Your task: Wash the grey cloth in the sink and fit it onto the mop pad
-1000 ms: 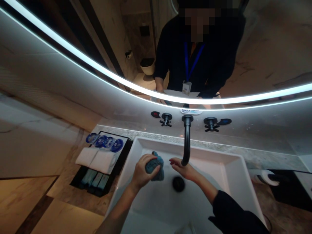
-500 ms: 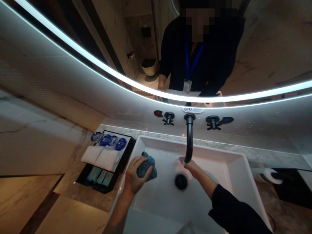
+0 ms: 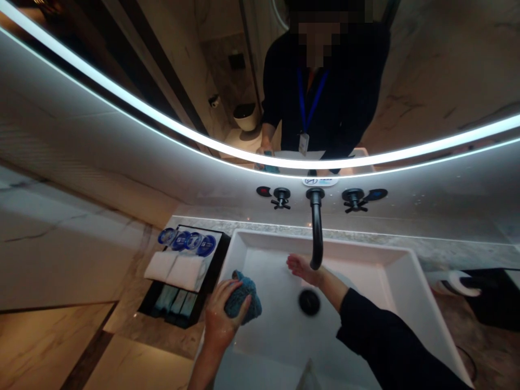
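Rough cloth [image 3: 239, 296], smooth glossy basin [image 3: 276, 336], metal spout [image 3: 317, 233]

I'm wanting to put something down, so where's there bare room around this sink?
Inside the sink, bare floor shows between the blue cloth in the left hand and the black drain, and between the dark right sleeve and the sink's right wall. The left counter is crowded: a black tray holds white towels and blue discs.

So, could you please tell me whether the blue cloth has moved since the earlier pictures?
Yes: the blue cloth, in the left hand, has shifted left and down in view, judged against the black drain.
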A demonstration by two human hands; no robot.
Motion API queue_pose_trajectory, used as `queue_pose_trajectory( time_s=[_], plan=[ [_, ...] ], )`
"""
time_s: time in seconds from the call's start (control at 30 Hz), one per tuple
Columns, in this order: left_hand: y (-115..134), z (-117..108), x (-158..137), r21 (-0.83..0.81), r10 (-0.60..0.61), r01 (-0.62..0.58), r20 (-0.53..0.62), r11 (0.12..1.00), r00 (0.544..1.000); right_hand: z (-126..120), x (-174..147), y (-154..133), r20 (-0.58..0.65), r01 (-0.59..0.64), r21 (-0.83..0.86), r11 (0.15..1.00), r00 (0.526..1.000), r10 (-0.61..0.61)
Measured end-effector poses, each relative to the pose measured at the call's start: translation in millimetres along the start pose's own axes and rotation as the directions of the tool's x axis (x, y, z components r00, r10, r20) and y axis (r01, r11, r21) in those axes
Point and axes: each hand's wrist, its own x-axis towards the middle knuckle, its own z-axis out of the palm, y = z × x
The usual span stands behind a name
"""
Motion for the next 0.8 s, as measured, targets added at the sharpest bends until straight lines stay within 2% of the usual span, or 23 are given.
queue_pose_trajectory(
  time_s=[0.1,0.23,0.37,0.43,0.5,0.6,0.7,0.8],
  plan=[
    [-3.2,3.2,-1.6,0.003,-0.006,0.006,-0.001,1.000,1.000,-8.4,-10.5,-9.0,0.023,-0.034,-0.052,0.998,0.999,0.035],
    [0.7,8.5,5.4,0.001,-0.001,0.001,-0.005,1.000,1.000,-12.5,-30.8,-34.3,0.208,-0.078,-0.095,0.992,0.973,0.097],
    [9.2,13.1,14.5,-0.025,0.015,-0.015,-0.012,1.000,1.000,-5.8,-50.2,-50.8,0.373,-0.163,-0.022,0.986,0.914,0.160],
    [12.1,15.2,17.2,-0.038,0.022,-0.023,-0.017,0.999,1.000,-3.6,-53.1,-48.8,0.387,-0.132,-0.015,0.991,0.913,0.127],
    [13.7,16.6,18.7,-0.049,0.025,-0.026,-0.022,0.998,0.999,-7.4,-48.7,-40.6,0.287,-0.037,-0.060,0.997,0.956,0.053],
    [13.8,16.3,18.9,-0.070,0.012,-0.013,-0.016,0.997,1.000,-29.0,-31.4,-22.7,0.037,0.072,-0.126,0.989,0.997,-0.067],
    [10.7,12.9,17.8,-0.073,-0.031,0.030,-0.003,0.997,1.000,-60.7,-14.6,-5.6,-0.160,0.098,-0.151,0.984,0.980,-0.122],
    [4.4,8.8,16.8,-0.066,-0.077,0.076,-0.016,0.995,0.997,-82.2,-9.8,6.7,-0.273,0.107,-0.183,0.977,0.949,-0.156]
  ],
)
